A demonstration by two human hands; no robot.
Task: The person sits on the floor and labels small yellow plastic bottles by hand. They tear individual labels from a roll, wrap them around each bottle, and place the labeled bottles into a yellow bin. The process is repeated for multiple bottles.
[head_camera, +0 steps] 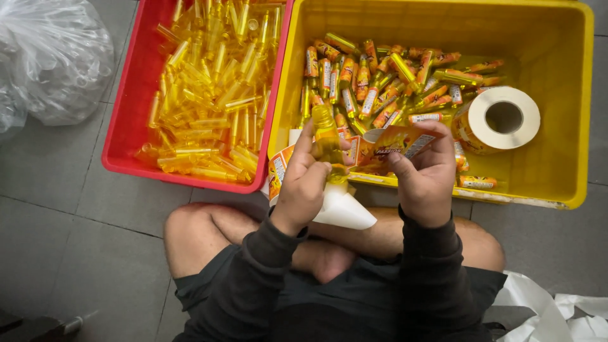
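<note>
Head view | left hand (303, 183) gripped small yellow bottle (326, 134), likely light, slick, hold mid-body | right hand (425, 170) pinched flimsy label strip (386, 144) beside it

Upright yellow bottle (325, 130) beside orange label strip (386, 142).

1. The left crate (123, 120) is red, filled with clear yellow bottles (212, 95).
2. The right crate (557, 126) is yellow.
3. Its bottles (373, 82) wear orange labels.
4. The label roll (500, 119) is white.
5. The floor (57, 209) is grey.
</note>
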